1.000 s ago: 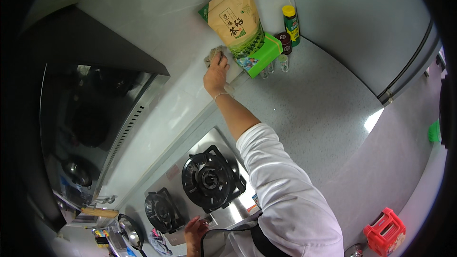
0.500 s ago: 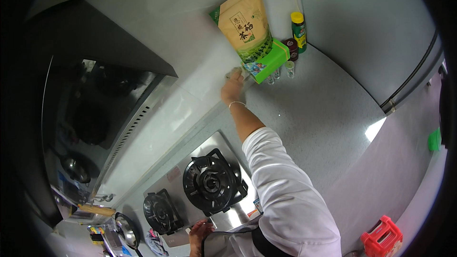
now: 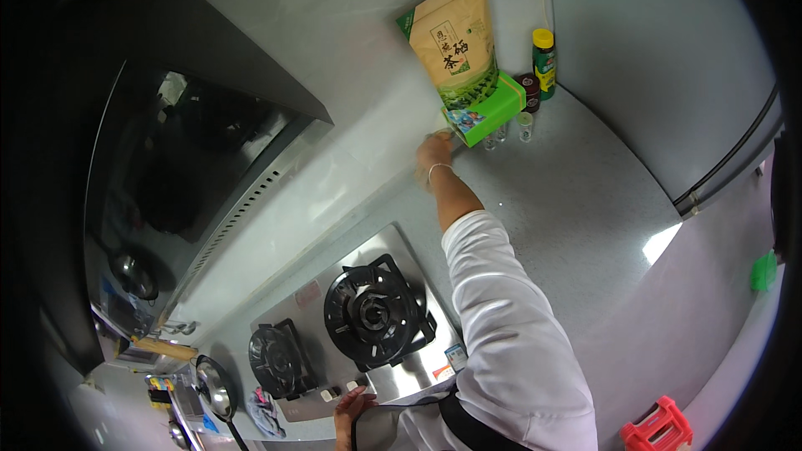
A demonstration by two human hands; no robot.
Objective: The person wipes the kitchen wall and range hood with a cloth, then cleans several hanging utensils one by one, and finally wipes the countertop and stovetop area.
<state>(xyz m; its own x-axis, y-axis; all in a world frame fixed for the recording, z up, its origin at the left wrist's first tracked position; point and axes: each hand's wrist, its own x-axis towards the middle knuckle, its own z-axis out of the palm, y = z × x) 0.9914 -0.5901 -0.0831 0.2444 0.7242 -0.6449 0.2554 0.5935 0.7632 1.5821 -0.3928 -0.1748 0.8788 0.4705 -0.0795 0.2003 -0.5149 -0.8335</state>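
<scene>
My right hand [image 3: 435, 151] is stretched far out along the wall, at the near left end of a green box [image 3: 494, 108]. Its fingers are partly hidden and blurred, and whether they hold anything I cannot make out. A tall tan and green tea pouch [image 3: 458, 38] stands upright with its base by that box. My left hand [image 3: 354, 407] is low at the front edge of the steel gas stove [image 3: 409, 263], beside its pale knobs [image 3: 328, 395], with fingers loosely extended.
Small glass jars [image 3: 525, 127], a dark brown jar [image 3: 530, 88] and a green bottle with a yellow cap [image 3: 544, 63] stand by the box. A range hood [image 3: 209, 159] juts out at left. A wok [image 3: 215, 388], a cloth [image 3: 265, 413] and a red stool [image 3: 658, 428] lie lower.
The view has shifted slightly. My right hand has drawn back a little along the wall, nearer the box's lower corner. My left hand stays by the stove knobs.
</scene>
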